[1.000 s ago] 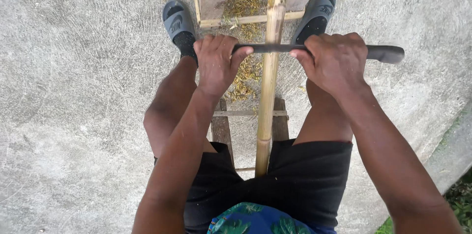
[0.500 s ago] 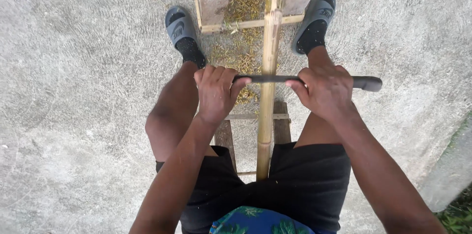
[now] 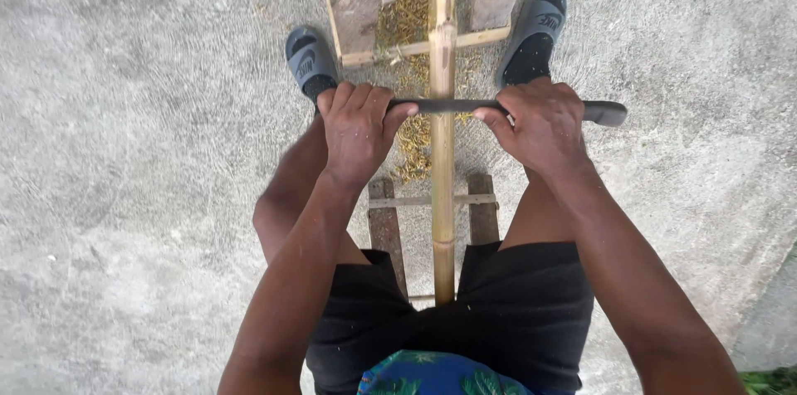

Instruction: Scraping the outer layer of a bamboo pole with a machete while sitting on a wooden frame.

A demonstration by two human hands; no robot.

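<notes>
A dark blade [image 3: 452, 104] is gripped at both ends, the left hand [image 3: 357, 134] and right hand [image 3: 540, 125] closed around it. It is laid crosswise on a bamboo pole [image 3: 442, 196] between the knees.

There is one view only, from a camera on the person's head, looking almost straight down over the chest and lap to the concrete floor [image 3: 124, 154]. It sits close: the forearms rise from the bottom edge, and the left hand [image 3: 355, 134] and right hand [image 3: 544, 125] fill the middle of the picture. The top of the picture lies farthest from the body, where the two sandals [image 3: 309, 59] and the far end of the bamboo pole [image 3: 442, 71] show, the pole running up the centre line from the lap.
</notes>
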